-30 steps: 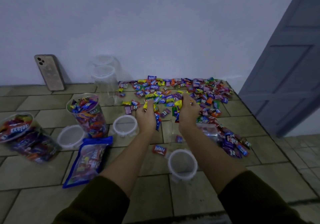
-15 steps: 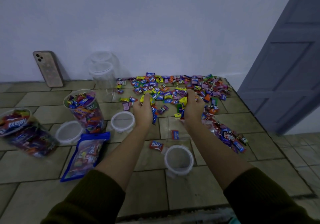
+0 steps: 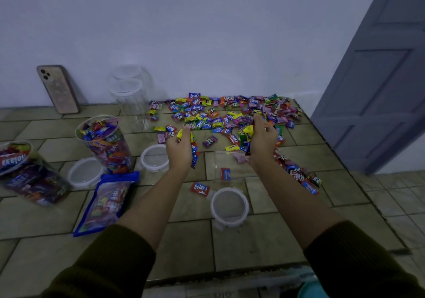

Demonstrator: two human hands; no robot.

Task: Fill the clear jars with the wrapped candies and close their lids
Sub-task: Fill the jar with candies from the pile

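Note:
A wide pile of wrapped candies (image 3: 230,111) covers the tiled floor by the wall. My left hand (image 3: 180,151) grips a bunch of candies, yellow and blue wrappers showing between its fingers. My right hand (image 3: 262,140) grips another bunch at the pile's near edge. Between and just below the hands stands an open clear jar (image 3: 220,167) with a red candy and a pink one inside. Its white-rimmed lid (image 3: 230,205) lies in front of it. Two candy-filled lidless jars stand to the left, one upright (image 3: 107,144) and one further left (image 3: 30,173).
Two more lids (image 3: 154,157) (image 3: 84,173) lie near the filled jars. A blue candy bag (image 3: 108,202) lies flat at front left. Empty clear jars (image 3: 131,97) stand by the wall, beside a leaning phone (image 3: 58,89). A grey door (image 3: 379,79) is at the right.
Both hands drew apart a little, still holding candies. A pink candy now shows in the open jar near my right hand.

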